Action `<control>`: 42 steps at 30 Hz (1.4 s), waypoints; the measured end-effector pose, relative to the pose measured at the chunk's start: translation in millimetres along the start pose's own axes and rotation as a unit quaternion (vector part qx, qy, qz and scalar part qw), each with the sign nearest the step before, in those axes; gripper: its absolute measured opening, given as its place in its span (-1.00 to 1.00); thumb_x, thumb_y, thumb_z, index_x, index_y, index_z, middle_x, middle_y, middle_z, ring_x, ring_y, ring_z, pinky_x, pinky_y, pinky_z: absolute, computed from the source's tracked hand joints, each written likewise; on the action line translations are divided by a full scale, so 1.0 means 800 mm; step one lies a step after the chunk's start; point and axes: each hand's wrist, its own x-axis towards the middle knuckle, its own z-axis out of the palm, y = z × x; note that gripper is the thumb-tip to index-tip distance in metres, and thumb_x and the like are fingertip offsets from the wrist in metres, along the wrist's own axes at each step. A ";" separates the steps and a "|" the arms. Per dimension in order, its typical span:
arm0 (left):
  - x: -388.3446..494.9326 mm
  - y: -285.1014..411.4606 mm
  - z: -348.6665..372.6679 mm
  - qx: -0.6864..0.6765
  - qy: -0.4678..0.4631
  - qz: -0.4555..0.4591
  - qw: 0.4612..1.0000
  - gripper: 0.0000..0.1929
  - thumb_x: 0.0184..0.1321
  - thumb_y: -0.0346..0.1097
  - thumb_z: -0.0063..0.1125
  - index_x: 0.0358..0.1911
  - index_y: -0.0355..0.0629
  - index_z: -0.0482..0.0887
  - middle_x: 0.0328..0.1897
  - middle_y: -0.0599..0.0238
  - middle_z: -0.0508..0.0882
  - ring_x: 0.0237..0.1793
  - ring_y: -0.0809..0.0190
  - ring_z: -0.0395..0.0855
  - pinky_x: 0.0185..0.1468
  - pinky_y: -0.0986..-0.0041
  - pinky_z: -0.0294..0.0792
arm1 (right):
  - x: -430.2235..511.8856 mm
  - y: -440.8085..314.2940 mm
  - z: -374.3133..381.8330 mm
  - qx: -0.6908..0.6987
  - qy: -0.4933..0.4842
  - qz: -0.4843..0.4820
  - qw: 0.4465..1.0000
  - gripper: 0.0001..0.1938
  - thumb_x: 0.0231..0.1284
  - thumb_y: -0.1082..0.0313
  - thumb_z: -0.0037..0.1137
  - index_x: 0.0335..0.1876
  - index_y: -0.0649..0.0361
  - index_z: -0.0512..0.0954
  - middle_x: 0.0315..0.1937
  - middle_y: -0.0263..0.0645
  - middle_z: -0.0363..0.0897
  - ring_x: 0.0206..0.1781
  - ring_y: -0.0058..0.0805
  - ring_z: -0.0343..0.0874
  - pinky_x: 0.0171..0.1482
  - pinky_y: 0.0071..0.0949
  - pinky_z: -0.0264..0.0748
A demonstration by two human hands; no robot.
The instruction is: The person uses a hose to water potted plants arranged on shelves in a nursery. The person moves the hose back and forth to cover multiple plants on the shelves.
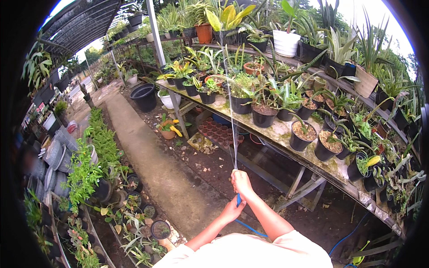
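My right hand (242,182) is closed around the front end of a blue garden hose (249,228); a nozzle there cannot be made out. Just behind it, my left hand (232,210) grips the same hose, and a bit of blue shows between the two. A thin jet of water (232,124) leaves the front hand and rises across the view toward the upper shelf. Along its line stands a wooden bench (218,102) with mossy patches, crowded with potted plants such as a bromeliad in a black pot (263,115).
A concrete path (144,144) runs ahead, with potted plants and a green fern border (100,137) on its left. A large black tub (144,97) stands by the bench's far end. Small brown pots (219,132) sit under the bench. More hose (348,236) trails at lower right.
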 end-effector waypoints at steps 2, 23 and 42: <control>0.002 -0.005 0.006 0.005 0.006 -0.002 1.000 -0.60 0.46 -0.13 -0.06 0.23 -0.20 0.41 0.11 0.08 0.64 0.21 0.11 0.55 0.26 0.28 0.30 | -0.003 -0.005 -0.003 0.007 -0.007 0.008 1.000 -0.70 0.36 0.22 -0.29 -0.55 0.04 0.27 -0.73 -0.51 0.13 -0.77 -0.73 -0.01 -0.72 -0.60 -0.06; 0.011 0.012 0.064 0.008 0.032 -0.021 0.999 -0.58 0.46 -0.16 -0.07 0.27 -0.22 0.37 0.17 0.10 0.61 0.26 0.16 0.50 0.29 0.31 0.27 | -0.012 -0.006 -0.056 0.008 -0.030 0.004 1.000 -0.64 0.42 0.15 -0.25 -0.57 0.02 0.27 -0.75 -0.55 0.12 -0.79 -0.76 -0.03 -0.74 -0.61 -0.10; 0.026 0.007 0.074 0.004 0.039 -0.010 0.999 -0.59 0.46 -0.17 -0.08 0.27 -0.21 0.37 0.16 0.09 0.62 0.26 0.13 0.51 0.30 0.26 0.27 | -0.004 -0.013 -0.072 -0.032 -0.031 -0.005 0.999 -0.62 0.40 0.13 -0.23 -0.57 0.13 0.37 -0.71 -0.47 0.27 -0.70 -0.70 0.19 -0.65 -0.54 0.14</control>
